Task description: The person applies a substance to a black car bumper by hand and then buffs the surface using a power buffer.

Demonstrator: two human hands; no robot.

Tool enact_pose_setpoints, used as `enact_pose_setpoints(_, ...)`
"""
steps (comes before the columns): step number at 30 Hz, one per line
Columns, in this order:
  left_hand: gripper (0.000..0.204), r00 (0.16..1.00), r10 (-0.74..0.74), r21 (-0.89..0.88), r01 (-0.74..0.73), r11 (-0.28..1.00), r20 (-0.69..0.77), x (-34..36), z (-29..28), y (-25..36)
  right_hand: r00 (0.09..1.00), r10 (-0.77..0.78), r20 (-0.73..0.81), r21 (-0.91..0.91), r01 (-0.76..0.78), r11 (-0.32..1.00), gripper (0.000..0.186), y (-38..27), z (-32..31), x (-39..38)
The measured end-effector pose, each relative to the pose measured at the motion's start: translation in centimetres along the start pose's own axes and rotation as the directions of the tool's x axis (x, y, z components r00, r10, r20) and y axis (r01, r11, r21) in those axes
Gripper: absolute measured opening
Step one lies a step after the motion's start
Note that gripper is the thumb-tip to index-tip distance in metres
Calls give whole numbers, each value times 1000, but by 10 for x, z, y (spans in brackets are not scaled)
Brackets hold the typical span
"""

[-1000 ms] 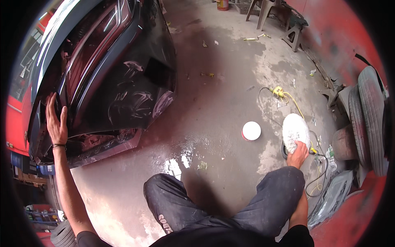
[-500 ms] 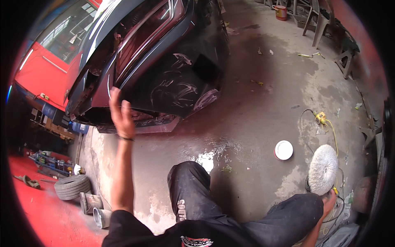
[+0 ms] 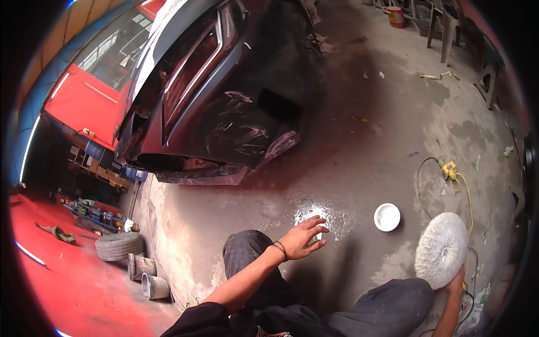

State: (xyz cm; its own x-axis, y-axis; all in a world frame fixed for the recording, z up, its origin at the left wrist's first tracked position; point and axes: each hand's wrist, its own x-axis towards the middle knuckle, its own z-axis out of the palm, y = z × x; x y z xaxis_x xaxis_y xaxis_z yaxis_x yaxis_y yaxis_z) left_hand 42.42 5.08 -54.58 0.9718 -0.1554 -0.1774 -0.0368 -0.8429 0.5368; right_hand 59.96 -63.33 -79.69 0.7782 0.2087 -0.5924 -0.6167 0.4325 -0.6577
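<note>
With its fingers spread and nothing in it, my left hand (image 3: pixel 306 238) hangs over the wet floor in front of my knee. At the lower right my right hand (image 3: pixel 458 278) holds a polisher, whose round white wool pad (image 3: pixel 441 253) faces up toward me. That pad hides the polisher's body and most of my fingers. Between my two hands, farther off, a white tub (image 3: pixel 387 217) with pale contents stands on the floor. Ahead of me is a dark car body panel (image 3: pixel 224 126) with whitish smears on its surface.
A yellow cord with a yellow connector (image 3: pixel 449 169) runs along the floor beside the pad. At the left lie a tyre (image 3: pixel 119 246) and two grimy buckets (image 3: pixel 155 286). Plastic chairs (image 3: pixel 447 42) and a red bucket (image 3: pixel 396 17) stand at the far right.
My left hand has come away from the car panel, down and to the right, over the floor. The polisher pad has turned slightly in my right hand. The view has shifted a little.
</note>
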Motion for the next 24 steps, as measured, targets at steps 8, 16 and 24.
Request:
enact_pose_setpoints(8,48,1000,-1,-143,2,990,6,22,49,30,819,-550,160,-890,361,278,88,87,23,-52)
enact_pose_setpoints(16,65,997,63,-480,-37,876,37,34,58,61,933,-346,-102,-910,53,410,88,59,88,-114)
enact_pose_setpoints(24,70,899,319,-667,-437,603,-300,71,22,161,960,265,89,-459,-196,866,85,-130,339,-241)
